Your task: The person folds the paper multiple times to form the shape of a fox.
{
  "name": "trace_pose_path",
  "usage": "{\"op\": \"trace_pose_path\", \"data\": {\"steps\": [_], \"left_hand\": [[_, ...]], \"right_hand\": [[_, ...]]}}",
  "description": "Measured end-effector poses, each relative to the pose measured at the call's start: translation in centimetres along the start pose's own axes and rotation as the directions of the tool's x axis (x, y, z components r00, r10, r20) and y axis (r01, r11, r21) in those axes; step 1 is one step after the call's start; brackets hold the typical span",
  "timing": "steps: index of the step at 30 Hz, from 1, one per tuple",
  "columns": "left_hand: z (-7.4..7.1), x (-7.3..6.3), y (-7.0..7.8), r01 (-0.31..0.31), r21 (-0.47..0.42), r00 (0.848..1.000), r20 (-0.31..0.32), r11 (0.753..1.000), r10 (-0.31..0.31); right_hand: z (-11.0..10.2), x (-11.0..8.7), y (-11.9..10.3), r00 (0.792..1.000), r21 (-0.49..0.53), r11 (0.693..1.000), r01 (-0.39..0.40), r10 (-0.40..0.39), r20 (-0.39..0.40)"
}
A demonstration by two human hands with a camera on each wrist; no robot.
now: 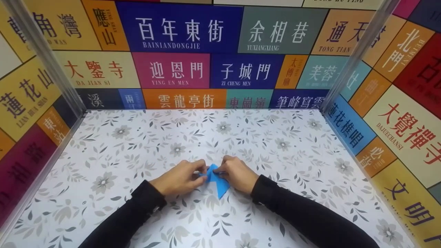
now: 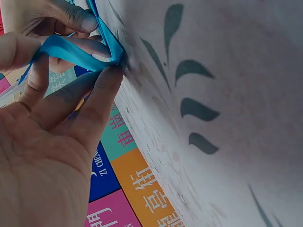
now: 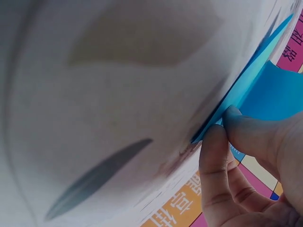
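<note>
A small piece of folded blue paper (image 1: 220,187) stands on the flower-patterned table, with a pointed corner toward the person. My left hand (image 1: 184,177) pinches its left side between thumb and fingers. In the left wrist view, a bent blue flap (image 2: 71,53) runs between the fingers of that hand (image 2: 52,118). From the right, my right hand (image 1: 239,174) grips the paper near its top. The right wrist view has the thumb and index finger of this hand (image 3: 251,156) pinching a folded edge of the blue paper (image 3: 279,90) close over the table.
The white table (image 1: 144,213) carries a grey leaf and flower print. Behind it rises a wall of colourful sign panels (image 1: 179,27) with Chinese lettering. Similar panels (image 1: 403,120) flank the right side, and clear edge strips (image 1: 51,65) run up the corners.
</note>
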State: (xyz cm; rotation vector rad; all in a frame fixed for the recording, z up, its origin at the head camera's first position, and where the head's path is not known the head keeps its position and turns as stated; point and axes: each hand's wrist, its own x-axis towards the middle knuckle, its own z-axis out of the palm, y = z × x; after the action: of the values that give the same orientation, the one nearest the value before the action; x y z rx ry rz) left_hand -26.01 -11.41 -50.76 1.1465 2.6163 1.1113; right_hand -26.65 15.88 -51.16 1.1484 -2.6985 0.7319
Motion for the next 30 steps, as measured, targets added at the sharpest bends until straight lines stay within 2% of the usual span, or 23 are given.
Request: {"op": "trace_pose_path", "data": {"steps": [5,16,22,30], "left_hand": [[0.1,0.1,0.0,-0.063,0.037,0.998,0.016,0.997,0.063],[0.4,0.3,0.6,-0.122,0.113,0.991,0.077,0.986,0.113],[0.9,0.2,1.0,-0.126,0.156,0.989,0.090,0.980,0.113],[1.2,0.0,1.2,-0.159,0.244,0.985,0.108,0.957,0.136]], "right_hand": [[0.1,-0.1,0.1,1.000,0.009,1.000,-0.020,0.020,-0.001],[0.0,0.0,0.0,1.000,0.019,0.999,-0.027,0.027,0.010],[-0.2,0.0,0.0,0.998,0.033,0.998,-0.048,0.047,0.029],[-0.1,0.2,0.2,1.000,0.010,1.000,-0.025,0.025,-0.004]]}}
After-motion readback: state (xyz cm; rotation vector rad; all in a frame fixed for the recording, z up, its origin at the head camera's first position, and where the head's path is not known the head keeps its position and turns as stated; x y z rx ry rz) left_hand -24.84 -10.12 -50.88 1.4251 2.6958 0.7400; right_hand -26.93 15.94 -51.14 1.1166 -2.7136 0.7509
